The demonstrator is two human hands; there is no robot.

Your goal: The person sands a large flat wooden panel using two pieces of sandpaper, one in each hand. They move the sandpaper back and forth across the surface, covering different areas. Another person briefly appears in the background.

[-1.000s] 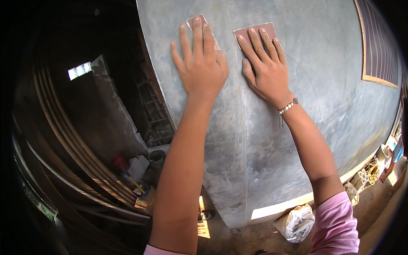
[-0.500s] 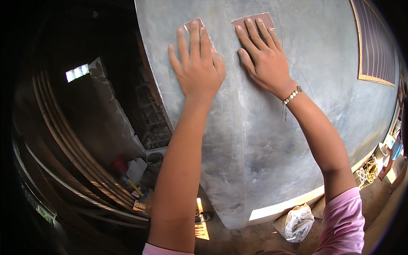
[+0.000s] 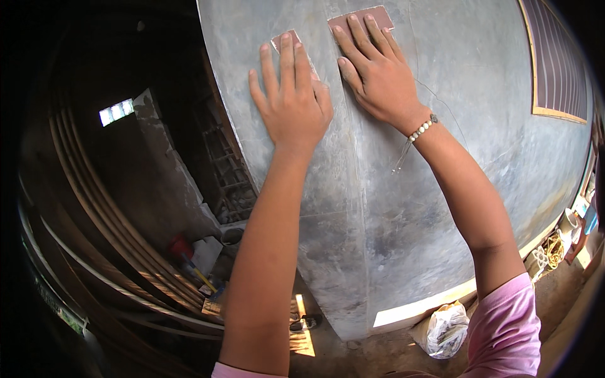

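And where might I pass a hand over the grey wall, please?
Bare grey wall shows between the forearms, and between the right forearm and the framed panel; it's crowded around the left hand, right hand and their reddish sheets.

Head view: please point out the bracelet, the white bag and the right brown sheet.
Bracelet (image 3: 420, 130), head view: on its beads.
White bag (image 3: 445, 334), head view: on its crumpled side.
Right brown sheet (image 3: 380, 17), head view: on its upper right part.

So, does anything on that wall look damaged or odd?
Yes: a thin, crooked line runs down the gray wall, just to the right of the right hand. Its wandering path stands out on the mostly even surface, so it looks like a crack, though its depth can't be told.
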